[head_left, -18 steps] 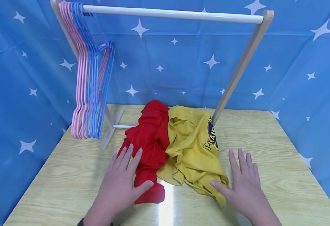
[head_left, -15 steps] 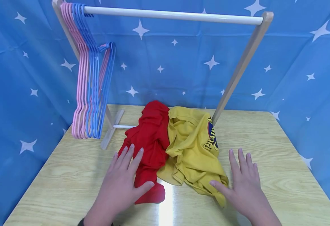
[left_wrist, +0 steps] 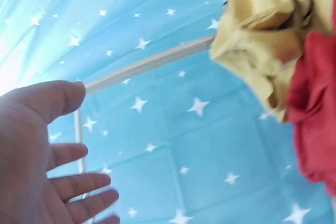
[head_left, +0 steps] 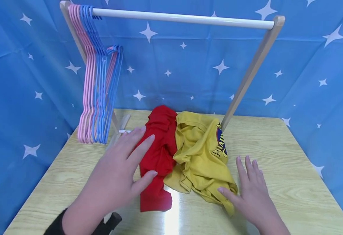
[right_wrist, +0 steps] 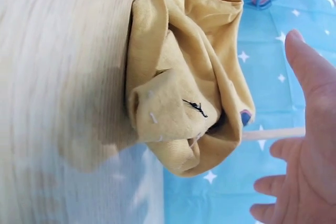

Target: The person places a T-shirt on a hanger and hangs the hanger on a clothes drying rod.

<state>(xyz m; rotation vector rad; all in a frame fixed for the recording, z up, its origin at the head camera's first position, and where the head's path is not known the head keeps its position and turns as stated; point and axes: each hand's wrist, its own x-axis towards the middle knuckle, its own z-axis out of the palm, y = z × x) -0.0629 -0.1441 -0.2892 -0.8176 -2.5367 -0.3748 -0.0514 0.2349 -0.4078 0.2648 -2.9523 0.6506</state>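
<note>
A crumpled red garment [head_left: 159, 163] lies mid-table, beside a crumpled yellow garment [head_left: 201, 156] that carries a dark printed patch with lettering. My left hand [head_left: 115, 166] is raised over the left side of the red one, fingers extended and nothing held; in the left wrist view its thumb and fingers [left_wrist: 84, 184] stand apart from both garments. Near the yellow garment's lower right edge is my right hand [head_left: 250, 192], fingers spread and holding nothing. The right wrist view shows that yellow cloth [right_wrist: 178, 87] bunched on the table, apart from the hand.
Behind the garments stands a wooden rack with a white rail [head_left: 183, 18]. Several pink hangers [head_left: 87, 88] and blue hangers [head_left: 102, 94] hang at its left end. A blue star-patterned cloth [head_left: 171, 85] encloses the back and sides of the wooden table [head_left: 277, 156].
My left hand has risen and moved forward, up toward the hangers' side. The right hand has barely shifted. The garments stay put, and the head view has tilted slightly.
</note>
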